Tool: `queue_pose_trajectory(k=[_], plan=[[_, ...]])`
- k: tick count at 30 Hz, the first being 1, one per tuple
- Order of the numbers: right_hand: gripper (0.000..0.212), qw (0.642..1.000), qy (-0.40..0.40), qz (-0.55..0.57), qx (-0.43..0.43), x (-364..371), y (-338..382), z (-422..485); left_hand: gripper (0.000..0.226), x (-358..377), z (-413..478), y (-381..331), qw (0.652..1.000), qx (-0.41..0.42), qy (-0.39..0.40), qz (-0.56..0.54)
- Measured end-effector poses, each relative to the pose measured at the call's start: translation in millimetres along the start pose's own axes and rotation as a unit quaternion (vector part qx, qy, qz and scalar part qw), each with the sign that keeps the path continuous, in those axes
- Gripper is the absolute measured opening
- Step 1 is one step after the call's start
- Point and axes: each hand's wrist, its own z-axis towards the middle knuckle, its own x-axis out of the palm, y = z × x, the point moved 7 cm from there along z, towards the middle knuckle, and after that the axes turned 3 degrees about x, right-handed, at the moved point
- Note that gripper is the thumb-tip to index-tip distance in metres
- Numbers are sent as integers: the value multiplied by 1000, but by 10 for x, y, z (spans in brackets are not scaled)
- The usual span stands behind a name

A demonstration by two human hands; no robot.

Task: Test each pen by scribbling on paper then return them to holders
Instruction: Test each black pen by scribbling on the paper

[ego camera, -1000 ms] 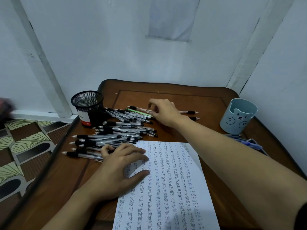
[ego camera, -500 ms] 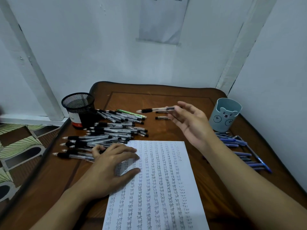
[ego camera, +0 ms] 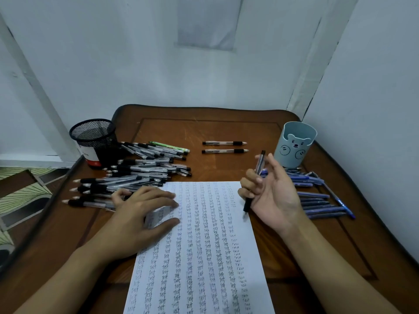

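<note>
Gripping a pen [ego camera: 259, 164] in the right hand [ego camera: 274, 196], fingers curled round the barrel, palm turned up, tip pointing down just off the right edge of the paper [ego camera: 204, 250]. Impossible to tell contact at the tip. Pinning the sheet's upper left corner with the left hand [ego camera: 140, 211], fingers spread and flat, holding nothing. Looks like the moment of settling the grip ahead of a scribble.

To do it well: roll the barrel into a proper writing pinch, low near the tip, and turn the palm down first. Aim for the narrow bare strip along the right margin, given rows of "test" across nearly everything else. Make the stroke short and light, just enough to show ink. Press down firmly with the left hand, or risk the sheet skating on the polished counter [ego camera: 226, 128].

Now the room. Tight on the right: blue pens [ego camera: 317, 196] fanned just beside the wrist, the bear holder [ego camera: 294, 143] behind them, a wall close past that. Mind the elbow, or sweep those off the counter's rim. Crowded on the left too, with the black pen pile [ego camera: 140, 173] just beside the left hand's fingers and the mesh holder [ego camera: 93, 137] at the far left corner, near the edge. Best open ground straight ahead, between the sheet's top and two stray pens [ego camera: 223, 143] lying side by side. Bare wood beyond those for a lift and carry to either holder.
</note>
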Motion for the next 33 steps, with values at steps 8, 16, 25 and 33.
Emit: queue_pose_trajectory(k=[8, 16, 25, 33], plan=[[45, 998, -50, 28, 11, -97, -84, 20, 40, 1, 8, -3, 1000, 1, 0, 4], [42, 996, -79, 33, -31, -111, -55, -12, 43, 3, -3, -1, 1000, -2, -1, 0], [56, 977, -49, -204, -48, -81, -54, -33, 43, 3, -1, 0, 1000, 1, 1, 4], [19, 864, 5, -490, -117, 27, 138, -126, 41, 19, -4, -14, 1000, 3, 17, 7]])
